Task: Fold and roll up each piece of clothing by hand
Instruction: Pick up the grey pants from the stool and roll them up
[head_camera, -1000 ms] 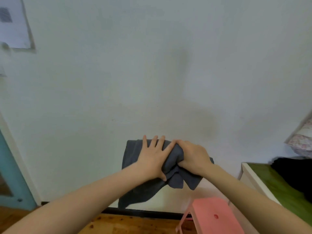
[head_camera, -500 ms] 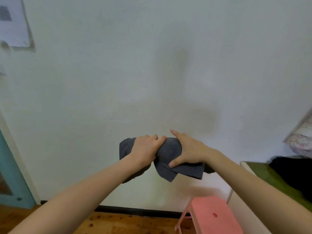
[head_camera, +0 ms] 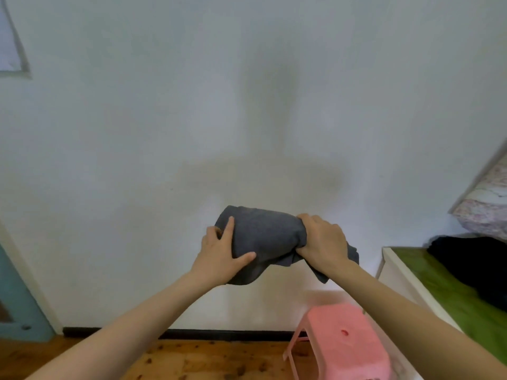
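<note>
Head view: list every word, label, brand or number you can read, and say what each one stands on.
No text in this view can be read.
The paper on the wall, top left: cut off by the frame edge and blurred, nothing legible.
The grey garment: no label, brand or print shows.
The pink stool: no marking or number shows.

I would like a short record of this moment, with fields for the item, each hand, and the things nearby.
item: grey cloth, bunched into a rough roll, held in the air
left hand: holds the left end, thumb underneath
right hand: grips the right end; loose fabric hangs below it
nearby: pink stool below; black clothes on green surface, right
</note>
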`<state>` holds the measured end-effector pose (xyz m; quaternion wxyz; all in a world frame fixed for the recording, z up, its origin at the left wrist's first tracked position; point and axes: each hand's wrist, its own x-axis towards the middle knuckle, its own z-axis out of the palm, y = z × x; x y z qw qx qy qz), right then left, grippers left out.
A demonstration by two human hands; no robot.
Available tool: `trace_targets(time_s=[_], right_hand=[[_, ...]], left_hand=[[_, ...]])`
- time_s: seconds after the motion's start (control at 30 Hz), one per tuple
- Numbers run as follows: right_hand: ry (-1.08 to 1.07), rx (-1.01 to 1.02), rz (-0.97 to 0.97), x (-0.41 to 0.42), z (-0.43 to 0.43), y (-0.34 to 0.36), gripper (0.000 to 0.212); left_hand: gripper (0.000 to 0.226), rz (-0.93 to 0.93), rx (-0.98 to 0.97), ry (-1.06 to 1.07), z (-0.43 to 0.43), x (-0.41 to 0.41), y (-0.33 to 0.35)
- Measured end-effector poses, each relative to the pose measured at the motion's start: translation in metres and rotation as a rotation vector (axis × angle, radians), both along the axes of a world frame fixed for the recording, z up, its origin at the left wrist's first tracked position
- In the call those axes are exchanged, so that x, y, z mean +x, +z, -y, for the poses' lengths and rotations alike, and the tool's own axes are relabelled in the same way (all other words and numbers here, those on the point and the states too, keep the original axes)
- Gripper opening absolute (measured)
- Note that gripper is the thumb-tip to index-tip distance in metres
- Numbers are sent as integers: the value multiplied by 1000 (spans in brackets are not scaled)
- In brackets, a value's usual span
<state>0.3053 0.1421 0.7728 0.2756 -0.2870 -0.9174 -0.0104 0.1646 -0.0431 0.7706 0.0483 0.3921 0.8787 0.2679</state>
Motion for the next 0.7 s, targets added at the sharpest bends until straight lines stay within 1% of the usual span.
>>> trace_targets(time_s=[0.03, 0.07, 0.1, 0.13, 0.17, 0.2, 0.23, 0.3, 0.37, 0.4, 0.43, 0.47, 0.5, 0.53, 0.57, 0.6, 0.63, 0.67, 0.7], right_hand=[[-4, 4, -16, 1, -1, -2, 35], [1, 13, -29, 0, -1, -4, 36], [20, 31, -43, -2, 0, -6, 36], [55, 60, -52, -5, 3, -10, 36], [104, 114, -70, -8, 6, -14, 35], [159, 190, -104, -9, 9, -20, 35], [210, 272, -145, -10, 13, -27, 35], [280, 378, -212, -9, 16, -37, 36], [302, 353, -261, -7, 16, -44, 47], [303, 295, -276, -5, 16, -47, 54], [286, 199, -281, -2, 17, -50, 61], [241, 58, -288, 0, 20, -53, 70], [162, -127, -301, 4, 20, -57, 84], [63, -371, -334, 9, 19, -63, 101], [-5, -663, -400, 16, 19, -66, 115], [-20, -987, -484, 24, 17, -69, 118], [31, -1327, -571, 32, 14, -73, 110], [139, -1663, -628, 38, 10, -78, 94], [234, -1926, -679, 44, 6, -85, 79]], left_hand=[[106, 322, 27, 9, 4, -2, 1], [105, 674, 113, 17, 7, 0, 6], [97, 972, 217, 17, 7, 2, 11], [82, 1216, 319, 12, 7, 4, 16], [69, 1378, 420, 14, 6, 4, 21], [59, 1463, 518, 35, 4, 4, 23], [53, 1488, 591, 63, 3, 2, 24], [44, 1477, 665, 89, 1, 0, 18], [38, 1401, 679, 95, 1, 0, 9], [35, 1360, 689, 96, 1, 1, 5], [31, 1316, 707, 104, 2, 1, 3], [27, 1282, 725, 95, 1, 1, 2], [25, 1253, 743, 82, 1, 1, 2], [24, 1238, 758, 72, 1, 1, 1], [24, 1223, 772, 70, 2, -1, 0], [25, 1219, 782, 70, 4, -3, -3], [26, 1213, 784, 67, 5, -4, -5], [27, 1202, 777, 68, 5, -5, -8], [29, 1185, 760, 67, 6, -6, -11]])
